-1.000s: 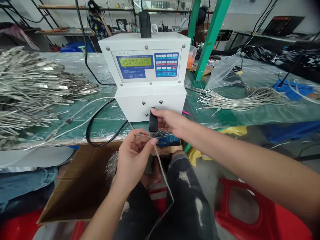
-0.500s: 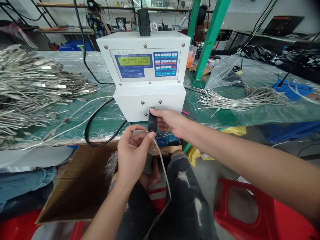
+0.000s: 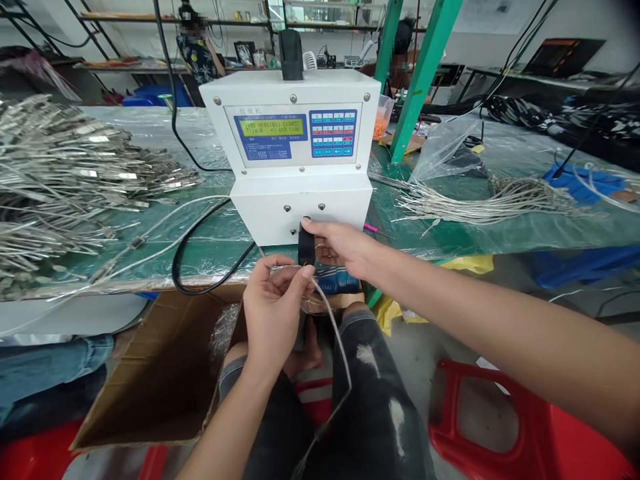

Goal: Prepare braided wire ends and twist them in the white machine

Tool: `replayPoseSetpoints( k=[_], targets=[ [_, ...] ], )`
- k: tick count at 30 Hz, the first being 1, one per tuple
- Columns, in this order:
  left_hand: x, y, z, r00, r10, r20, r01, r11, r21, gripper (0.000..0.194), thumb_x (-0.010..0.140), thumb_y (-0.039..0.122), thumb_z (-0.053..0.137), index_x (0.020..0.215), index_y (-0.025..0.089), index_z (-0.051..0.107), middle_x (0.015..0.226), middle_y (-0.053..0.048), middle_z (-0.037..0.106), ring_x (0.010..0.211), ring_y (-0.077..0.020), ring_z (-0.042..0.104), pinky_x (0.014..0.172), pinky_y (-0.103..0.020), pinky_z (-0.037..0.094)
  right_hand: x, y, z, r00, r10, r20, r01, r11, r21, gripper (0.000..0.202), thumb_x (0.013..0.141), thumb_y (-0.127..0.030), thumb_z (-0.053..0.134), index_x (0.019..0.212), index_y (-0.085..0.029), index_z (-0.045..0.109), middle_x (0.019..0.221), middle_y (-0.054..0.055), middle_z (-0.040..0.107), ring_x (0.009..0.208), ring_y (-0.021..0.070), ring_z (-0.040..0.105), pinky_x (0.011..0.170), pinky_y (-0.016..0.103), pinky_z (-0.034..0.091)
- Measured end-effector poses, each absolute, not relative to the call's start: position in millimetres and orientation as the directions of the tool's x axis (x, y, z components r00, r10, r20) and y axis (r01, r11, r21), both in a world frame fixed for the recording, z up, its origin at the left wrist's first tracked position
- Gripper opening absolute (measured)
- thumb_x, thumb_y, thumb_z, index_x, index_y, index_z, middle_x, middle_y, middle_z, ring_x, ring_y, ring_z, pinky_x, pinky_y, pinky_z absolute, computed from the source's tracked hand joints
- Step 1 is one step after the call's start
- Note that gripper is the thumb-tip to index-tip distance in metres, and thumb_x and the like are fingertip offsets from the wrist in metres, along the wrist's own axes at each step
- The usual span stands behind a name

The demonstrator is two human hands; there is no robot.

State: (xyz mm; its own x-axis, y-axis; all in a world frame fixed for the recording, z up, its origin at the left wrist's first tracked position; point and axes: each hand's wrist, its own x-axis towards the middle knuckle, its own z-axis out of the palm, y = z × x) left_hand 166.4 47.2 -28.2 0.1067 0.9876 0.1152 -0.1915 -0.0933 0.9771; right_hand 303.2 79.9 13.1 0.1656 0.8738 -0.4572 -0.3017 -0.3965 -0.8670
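Observation:
A white machine with a lit display and blue keypad stands on the green-covered table in front of me. From its lower front sticks a black cylindrical part. My right hand has its thumb and fingers closed on the side of that part. Just below it, my left hand pinches a thin grey-white cable near its end. The cable hangs down over my legs. Its tip is hidden by the fingers and the black part.
A large heap of silvery cables lies on the left, and a smaller bundle on the right. A cardboard box stands open below the table edge. Red stools are nearby. A green post rises behind the machine.
My left hand has shifted slightly right and the hanging cable has swung a little to the right. The right hand keeps its place on the black part. The display's lower line shows less text.

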Motion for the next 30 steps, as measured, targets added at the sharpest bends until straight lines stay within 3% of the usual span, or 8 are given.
replayPoseSetpoints(
  k=[8, 13, 16, 22, 30],
  targets=[
    [168.1, 45.5, -29.2, 0.098, 0.989, 0.112, -0.207, -0.09, 0.974, 0.026, 0.075, 0.025, 0.081, 0.087, 0.023, 0.057, 0.064, 0.004, 0.071, 0.057, -0.0087, 0.066, 0.059, -0.014, 0.057, 306.9, 73.7, 3.6, 0.115, 0.921, -0.373, -0.276, -0.331, -0.902, 0.032, 0.085, -0.051, 0.069, 0.083, -0.019, 0.067, 0.082, 0.002, 0.069, 0.072, 0.0159, 0.061, 0.065, 0.028, 0.043],
    [161.4, 44.0, -27.5, 0.132, 0.987, 0.09, -0.183, -0.065, 0.981, 0.021, 0.081, 0.034, 0.075, 0.088, 0.023, 0.06, 0.07, 0.003, 0.073, 0.062, -0.0096, 0.068, 0.063, -0.016, 0.059, 291.8, 25.3, -13.4, 0.182, 0.956, -0.229, -0.222, -0.187, -0.957, 0.04, 0.089, -0.059, 0.058, 0.094, -0.02, 0.064, 0.097, 0.003, 0.068, 0.088, 0.0171, 0.063, 0.076, 0.029, 0.048],
    [154.8, 44.9, -25.1, 0.15, 0.986, 0.078, -0.135, -0.058, 0.989, 0.02, 0.084, 0.04, 0.07, 0.088, 0.022, 0.064, 0.075, 0.001, 0.073, 0.065, -0.011, 0.069, 0.063, -0.018, 0.059, 279.3, -1.1, -27.2, 0.247, 0.965, -0.082, -0.108, -0.057, -0.993, 0.036, 0.089, -0.054, 0.062, 0.093, -0.018, 0.06, 0.084, 0.001, 0.065, 0.076, 0.0137, 0.059, 0.068, 0.025, 0.046],
    [146.0, 49.7, -19.9, 0.103, 0.984, 0.147, 0.052, -0.153, 0.987, 0.017, 0.084, 0.038, 0.071, 0.083, 0.021, 0.071, 0.06, 0.005, 0.064, 0.057, -0.0059, 0.059, 0.056, -0.011, 0.047, 266.6, -2.0, -30.2, 0.292, 0.956, -0.038, -0.067, -0.019, -0.998, 0.032, 0.09, -0.047, 0.062, 0.079, -0.016, 0.06, 0.061, -0.004, 0.05, 0.054, 0.0076, 0.041, 0.052, 0.021, 0.035],
    [142.2, 51.3, -23.1, 0.126, 0.979, 0.158, 0.029, -0.163, 0.986, 0.019, 0.084, 0.037, 0.071, 0.077, 0.02, 0.068, 0.058, 0.006, 0.061, 0.056, -0.006, 0.055, 0.058, -0.014, 0.045, 251.8, -4.0, -28.9, 0.428, 0.903, 0.026, -0.011, 0.033, -0.999, 0.032, 0.089, -0.042, 0.063, 0.072, -0.016, 0.057, 0.059, -0.005, 0.045, 0.055, 0.0074, 0.037, 0.05, 0.02, 0.031]
  ],
)
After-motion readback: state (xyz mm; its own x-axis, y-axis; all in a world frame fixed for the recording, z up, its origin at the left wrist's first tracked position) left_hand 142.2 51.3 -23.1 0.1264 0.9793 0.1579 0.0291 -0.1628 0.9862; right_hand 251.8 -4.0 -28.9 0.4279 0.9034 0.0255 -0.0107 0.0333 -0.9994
